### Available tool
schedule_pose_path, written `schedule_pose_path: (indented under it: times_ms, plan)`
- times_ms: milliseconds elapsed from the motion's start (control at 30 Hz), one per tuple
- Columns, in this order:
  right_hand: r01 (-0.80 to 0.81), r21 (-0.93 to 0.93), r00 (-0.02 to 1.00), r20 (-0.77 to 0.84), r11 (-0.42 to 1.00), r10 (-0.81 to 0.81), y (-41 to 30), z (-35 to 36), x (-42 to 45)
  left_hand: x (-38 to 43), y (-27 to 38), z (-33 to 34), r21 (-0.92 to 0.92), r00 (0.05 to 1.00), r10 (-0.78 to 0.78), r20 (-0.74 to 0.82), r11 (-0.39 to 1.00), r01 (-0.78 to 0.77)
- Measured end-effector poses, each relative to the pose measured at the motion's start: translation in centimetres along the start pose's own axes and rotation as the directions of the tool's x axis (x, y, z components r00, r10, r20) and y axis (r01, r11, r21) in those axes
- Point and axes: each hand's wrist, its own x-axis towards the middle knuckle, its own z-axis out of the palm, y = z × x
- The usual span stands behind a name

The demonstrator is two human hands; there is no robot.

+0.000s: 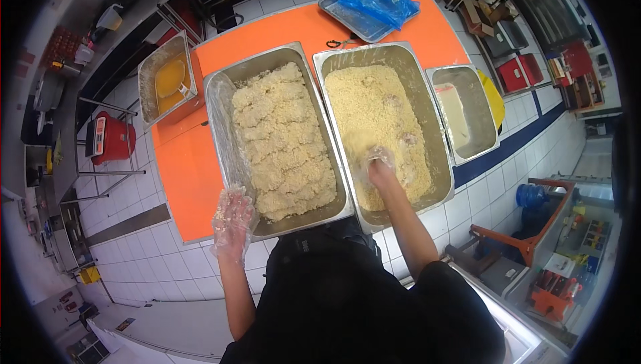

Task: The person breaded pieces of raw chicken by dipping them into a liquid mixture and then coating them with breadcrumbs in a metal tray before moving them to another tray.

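My left hand (234, 218), in a clear plastic glove dotted with crumbs, is held palm up beside the near left corner of a deep steel pan (345, 203). Its fingers are spread and hold nothing. Rows of crumb-coated pieces (285, 138) fill that pan, and clear plastic film (224, 123) lines its left wall. Over a second steel pan (439, 163), my right hand (380, 161), also gloved, is low among loose yellowish breadcrumbs (365, 93). Crumbs blur by its fingers, so its grip is unclear. A few partly covered pinkish pieces (409, 138) show in the crumbs to its right.
A steel container of yellow liquid (170, 78) stands at the orange table's (185, 183) left edge. At the right is a smaller pan with whitish liquid (453, 113). Black-handled scissors (340, 43) lie behind, near a metal tray (345, 18) holding a blue plastic bag (383, 3).
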Motion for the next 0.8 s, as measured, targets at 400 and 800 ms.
schedule_pose_path:
  times_ms: [400,800]
  plan:
    - [0.302,-0.635,0.497,0.742,-0.711,-0.451,-1.0,1.5,14.7,-0.6,0.8,3.0,0.191,0.986,-0.066,-0.153,0.977,0.095]
    - [0.589,-0.790,0.509,0.526,-0.170,-0.681,5.0,-6.3,18.2,-1.5,0.8,1.6,0.116,0.973,-0.071,-0.218,0.988,0.097]
